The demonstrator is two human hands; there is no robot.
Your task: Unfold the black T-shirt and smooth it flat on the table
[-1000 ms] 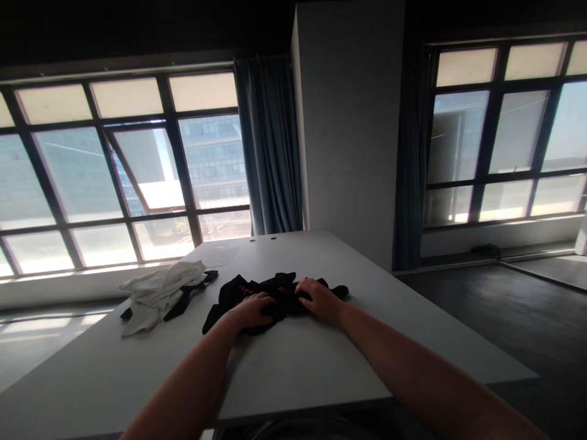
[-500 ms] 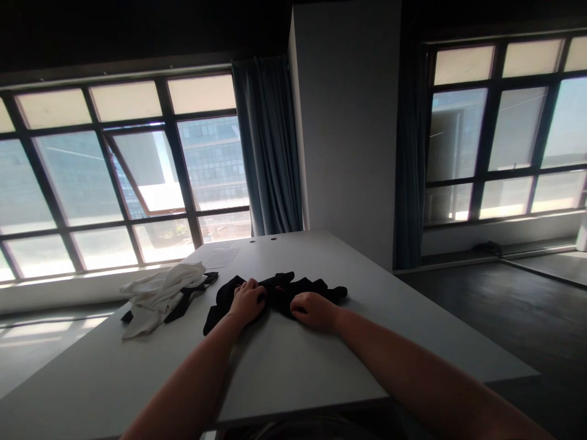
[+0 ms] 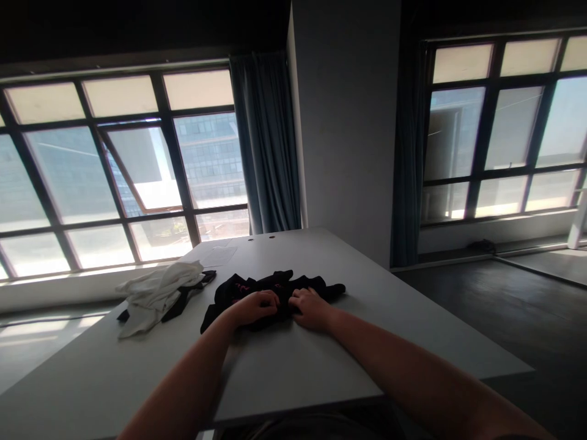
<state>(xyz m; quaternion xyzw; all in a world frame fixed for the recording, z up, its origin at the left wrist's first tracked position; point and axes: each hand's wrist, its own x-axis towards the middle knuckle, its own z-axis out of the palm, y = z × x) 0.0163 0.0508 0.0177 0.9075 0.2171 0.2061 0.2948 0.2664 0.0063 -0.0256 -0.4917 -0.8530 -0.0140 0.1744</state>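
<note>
A crumpled black garment [image 3: 275,288] with small pink marks lies in the middle of a grey table [image 3: 298,373]. My left hand [image 3: 254,307] is closed on the garment's near edge, fingers curled into the cloth. Beside it, almost touching, my right hand [image 3: 310,307] rests on the same garment with its fingers bent and pinching the fabric. Both forearms reach in from the bottom of the view.
A heap of white cloth [image 3: 156,293] over a dark piece lies at the table's left. A sheet of paper [image 3: 219,255] lies near the far edge. Large windows, a blue curtain [image 3: 270,146] and a wall pillar stand behind. Dark floor drops off to the right.
Both hands have shifted along the black garment and drawn together at its near edge; the cloth is bunched more tightly. The white heap has not moved.
</note>
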